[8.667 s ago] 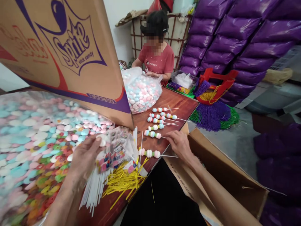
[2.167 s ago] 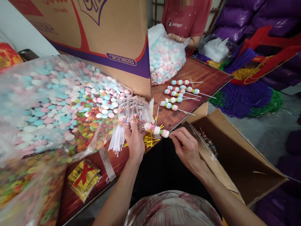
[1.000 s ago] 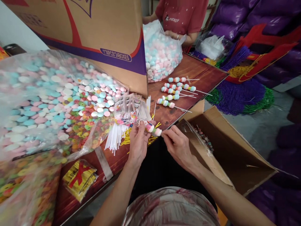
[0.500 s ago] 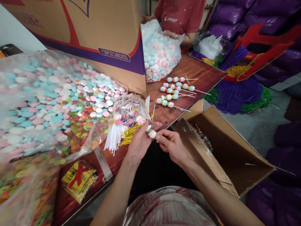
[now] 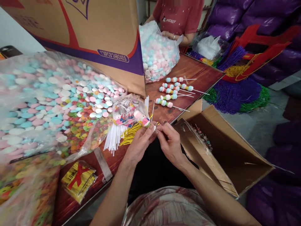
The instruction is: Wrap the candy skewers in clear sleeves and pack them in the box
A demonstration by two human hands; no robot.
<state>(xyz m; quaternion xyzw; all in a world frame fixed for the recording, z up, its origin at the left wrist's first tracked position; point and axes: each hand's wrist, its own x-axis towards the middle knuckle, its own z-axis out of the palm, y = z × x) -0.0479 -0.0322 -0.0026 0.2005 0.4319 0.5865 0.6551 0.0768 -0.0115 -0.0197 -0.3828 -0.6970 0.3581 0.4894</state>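
Observation:
A bagged candy skewer (image 5: 141,118) with pink and white marshmallow pieces slants up from my left hand (image 5: 141,141), whose fingers are wrapped round its lower part. My right hand (image 5: 169,139) meets the left, its thumb and fingertips pinched together at the skewer's lower end. A thin yellow strip, apparently a twist tie (image 5: 157,123), pokes out above the fingertips. What exactly the right fingers pinch is hidden. Just beyond my hands lie yellow twist ties (image 5: 130,134), white sticks (image 5: 114,137) and printed clear bags (image 5: 123,108).
Several finished candy skewers (image 5: 168,97) lie on the wooden table (image 5: 199,70). Large bags of marshmallow candy (image 5: 54,91) and gummy rings (image 5: 21,188) cover the left. A tall carton (image 5: 94,34) stands behind; an open box (image 5: 235,150) sits right. Across the table, a person in red (image 5: 178,18) handles another bag.
My hands have come together: the right moved left and up to the skewer's lower end, and the left fingers closed further over it. A yellow strip now shows between them.

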